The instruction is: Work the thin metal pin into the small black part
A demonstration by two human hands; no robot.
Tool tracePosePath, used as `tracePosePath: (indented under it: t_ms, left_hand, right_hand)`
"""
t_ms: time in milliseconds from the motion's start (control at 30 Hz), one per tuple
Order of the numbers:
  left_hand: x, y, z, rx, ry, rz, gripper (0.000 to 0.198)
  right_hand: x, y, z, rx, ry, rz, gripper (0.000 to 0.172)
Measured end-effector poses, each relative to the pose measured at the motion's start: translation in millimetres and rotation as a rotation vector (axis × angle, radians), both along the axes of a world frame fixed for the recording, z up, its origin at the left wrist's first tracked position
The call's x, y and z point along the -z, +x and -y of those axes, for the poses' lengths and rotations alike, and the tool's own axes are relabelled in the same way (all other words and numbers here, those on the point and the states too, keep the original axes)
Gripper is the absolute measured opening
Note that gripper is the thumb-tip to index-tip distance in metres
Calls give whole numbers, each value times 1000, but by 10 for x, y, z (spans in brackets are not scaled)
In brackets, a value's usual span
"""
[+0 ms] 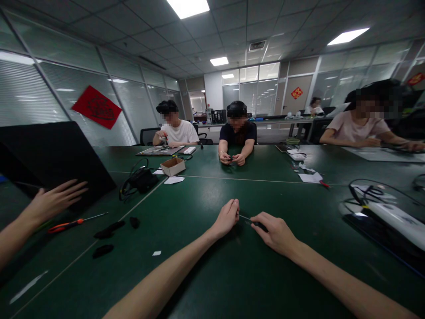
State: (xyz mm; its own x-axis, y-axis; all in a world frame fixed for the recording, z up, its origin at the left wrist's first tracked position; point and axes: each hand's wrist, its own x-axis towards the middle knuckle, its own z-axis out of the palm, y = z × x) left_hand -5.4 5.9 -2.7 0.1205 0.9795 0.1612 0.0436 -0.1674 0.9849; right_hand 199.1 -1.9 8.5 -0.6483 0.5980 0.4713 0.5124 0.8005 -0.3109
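Observation:
My left hand (227, 218) is closed over the green table, fingers curled inward; whatever they hold is hidden. To its right, my right hand (275, 231) grips the dark handle of a small screwdriver (245, 217). The thin metal shaft points left and reaches the fingers of my left hand, where its tip is out of sight. Both forearms extend from the bottom of the head view, and the hands are a short distance apart.
At left, another person's hand (61, 199) touches a large black panel (49, 150). Nearby lie an orange-handled screwdriver (68, 225) and several black pieces (108, 230). Beyond are a small cardboard box (172, 167) and a black cabled device (141, 179). A white power strip (395, 223) lies right. Several people sit opposite.

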Motion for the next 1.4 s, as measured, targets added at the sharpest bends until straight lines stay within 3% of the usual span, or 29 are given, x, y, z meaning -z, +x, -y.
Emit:
tracePosePath:
  t_ms: [767,1100,1400]
  left_hand:
    - [-19,21,-8,19,-116,136,47]
    - [-12,17,-7,37,-98,120,45]
    - [-16,25,2,16,-79,93,44]
  right_hand:
    - [-12,0,29,28,73,10,29]
    - [6,-7,20,23,19,40,28]
    - [-4,-28,41,123,119,164,31]
